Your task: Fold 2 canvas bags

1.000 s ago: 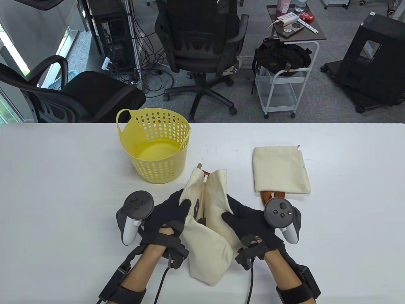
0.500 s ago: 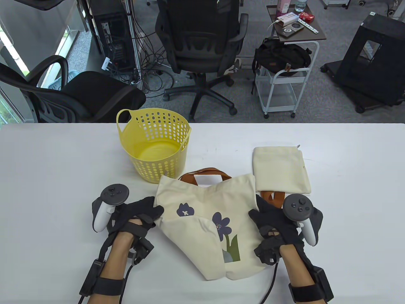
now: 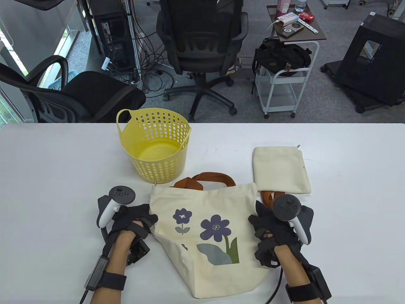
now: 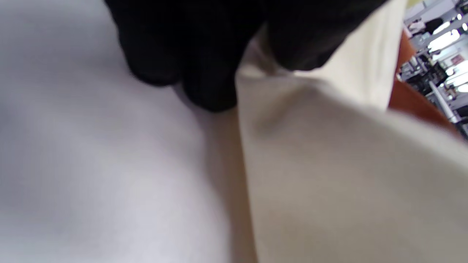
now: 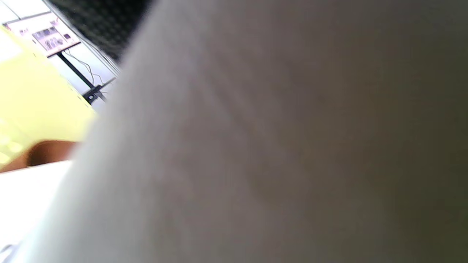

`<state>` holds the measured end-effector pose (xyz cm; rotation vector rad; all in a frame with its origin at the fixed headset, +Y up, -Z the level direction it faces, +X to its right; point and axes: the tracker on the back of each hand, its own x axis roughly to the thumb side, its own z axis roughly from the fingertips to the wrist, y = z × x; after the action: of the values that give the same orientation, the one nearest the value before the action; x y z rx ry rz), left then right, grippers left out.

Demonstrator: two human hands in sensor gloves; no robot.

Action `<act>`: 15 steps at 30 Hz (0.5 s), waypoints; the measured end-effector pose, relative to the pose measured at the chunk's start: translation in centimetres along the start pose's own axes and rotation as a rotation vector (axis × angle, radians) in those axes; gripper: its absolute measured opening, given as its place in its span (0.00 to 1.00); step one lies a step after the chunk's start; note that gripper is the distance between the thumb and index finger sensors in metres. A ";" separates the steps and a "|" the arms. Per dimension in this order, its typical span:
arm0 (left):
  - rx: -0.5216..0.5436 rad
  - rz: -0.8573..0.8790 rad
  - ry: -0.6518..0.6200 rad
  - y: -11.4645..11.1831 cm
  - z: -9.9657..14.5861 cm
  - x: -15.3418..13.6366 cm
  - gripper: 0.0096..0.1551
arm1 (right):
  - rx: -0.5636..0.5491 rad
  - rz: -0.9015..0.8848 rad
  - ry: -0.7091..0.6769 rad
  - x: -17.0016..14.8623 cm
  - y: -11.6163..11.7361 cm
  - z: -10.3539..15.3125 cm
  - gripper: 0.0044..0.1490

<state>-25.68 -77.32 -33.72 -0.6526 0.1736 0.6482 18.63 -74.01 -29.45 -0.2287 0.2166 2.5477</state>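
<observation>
A cream canvas bag with purple flowers and brown handles lies spread open-face up on the white table, its lower part narrowing toward me. My left hand grips the bag's left edge; the left wrist view shows my gloved fingers pinching the cream cloth. My right hand holds the bag's right edge; the right wrist view is filled by blurred cloth. A second cream bag lies folded at the right, its brown handle sticking out toward me.
A yellow perforated basket stands behind the flowered bag, close to its handles. Office chairs, a white cart and cables stand on the floor beyond the table's far edge.
My hands moved apart and pulled the bunched bag open sideways. It went from a crumpled narrow bundle to a flat spread face with the flower print showing.
</observation>
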 end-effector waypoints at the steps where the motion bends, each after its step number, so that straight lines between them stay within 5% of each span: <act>1: 0.011 -0.018 0.004 -0.1 0.1 0.2 0.30 | -0.014 0.039 0.001 0.1 0.1 0.1 0.35; 10: 0.268 -0.220 -0.002 0.8 4.1 2.6 0.47 | -0.115 0.384 0.031 1.3 1.7 0.7 0.40; 13: 0.272 -0.310 -0.108 0.5 5.9 3.3 0.48 | -0.105 0.435 0.045 1.4 2.2 0.6 0.40; 15: 0.148 -0.418 -0.253 -0.7 6.9 3.3 0.46 | -0.112 0.464 0.044 1.5 2.4 0.7 0.41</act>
<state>-23.01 -71.87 -29.06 -0.4398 -0.1474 0.3055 15.96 -75.04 -28.88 -0.3077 0.1573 3.0223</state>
